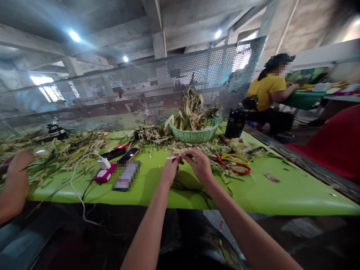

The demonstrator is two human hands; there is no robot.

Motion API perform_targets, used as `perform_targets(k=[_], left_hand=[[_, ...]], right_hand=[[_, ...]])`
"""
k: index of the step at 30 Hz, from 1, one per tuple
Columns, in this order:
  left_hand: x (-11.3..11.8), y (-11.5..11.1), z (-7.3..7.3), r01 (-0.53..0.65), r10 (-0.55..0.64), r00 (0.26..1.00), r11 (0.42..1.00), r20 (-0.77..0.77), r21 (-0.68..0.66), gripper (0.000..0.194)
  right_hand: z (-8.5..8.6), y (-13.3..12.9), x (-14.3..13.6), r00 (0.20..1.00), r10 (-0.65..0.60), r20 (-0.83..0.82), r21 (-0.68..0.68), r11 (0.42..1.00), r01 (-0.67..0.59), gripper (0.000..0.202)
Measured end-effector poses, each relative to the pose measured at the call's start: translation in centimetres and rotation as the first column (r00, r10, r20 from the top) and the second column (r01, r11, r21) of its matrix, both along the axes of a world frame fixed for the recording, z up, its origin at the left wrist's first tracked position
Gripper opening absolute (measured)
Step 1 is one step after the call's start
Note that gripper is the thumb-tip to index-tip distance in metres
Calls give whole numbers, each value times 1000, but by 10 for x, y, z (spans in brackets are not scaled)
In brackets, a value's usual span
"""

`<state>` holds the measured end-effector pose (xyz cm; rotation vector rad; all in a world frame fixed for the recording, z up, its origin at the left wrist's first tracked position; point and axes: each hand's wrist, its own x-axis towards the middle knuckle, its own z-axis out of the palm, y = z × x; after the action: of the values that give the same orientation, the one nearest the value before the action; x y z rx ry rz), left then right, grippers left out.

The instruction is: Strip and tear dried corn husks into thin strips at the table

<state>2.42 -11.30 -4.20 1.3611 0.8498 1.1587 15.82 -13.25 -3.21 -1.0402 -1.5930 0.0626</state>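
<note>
My left hand [170,169] is closed, its fingertips pinching a pale strip of dried leaf [171,157]. My right hand [200,164] meets it at the fingertips, thumb and finger pressed together on the other end of the strip. Both hands are just above the green tabletop [152,180], near its front edge. Long dark green leaves [191,185] lie below them. To the right are scissors with red and yellow handles [239,167], resting among plant scraps. Beyond my hands stands a green plastic basket [194,135] heaped with dried husk-like leaves [194,112].
Left are phones [127,176], a pink power socket [104,173] with a white plug and cable, and red-handled scissors [123,145]. A black canister [235,123] stands behind right. A co-worker's hand [21,163] touches leaves far left; another person [270,88] sits beyond right.
</note>
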Motion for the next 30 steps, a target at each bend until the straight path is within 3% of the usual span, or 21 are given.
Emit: perform_targets(k=[5, 9, 14, 18, 24, 30], left_hand=[[1, -2, 2, -46, 63, 983, 994, -170, 99, 37], [1, -6, 5, -19, 52, 981, 984, -188, 175, 37], [1, -6, 5, 31, 35, 977, 954, -212, 298, 35], [0, -5, 4, 45, 55, 960, 938, -273, 345, 37], [1, -7, 7, 146, -21, 955, 903, -297, 404, 34], [1, -9, 5, 87, 18, 965, 919, -261, 385, 32]], right_hand=[[1, 1, 1, 995, 23, -98, -2, 1000, -24, 10], [-2, 5, 2, 969, 22, -246, -63, 997, -38, 11], [-3, 6, 1, 954, 32, -298, -92, 994, -62, 13], [0, 2, -1, 941, 38, -335, -98, 992, -74, 10], [-4, 2, -1, 897, 24, -442, -141, 985, -96, 13], [-6, 8, -1, 831, 84, -550, -194, 955, -225, 20]])
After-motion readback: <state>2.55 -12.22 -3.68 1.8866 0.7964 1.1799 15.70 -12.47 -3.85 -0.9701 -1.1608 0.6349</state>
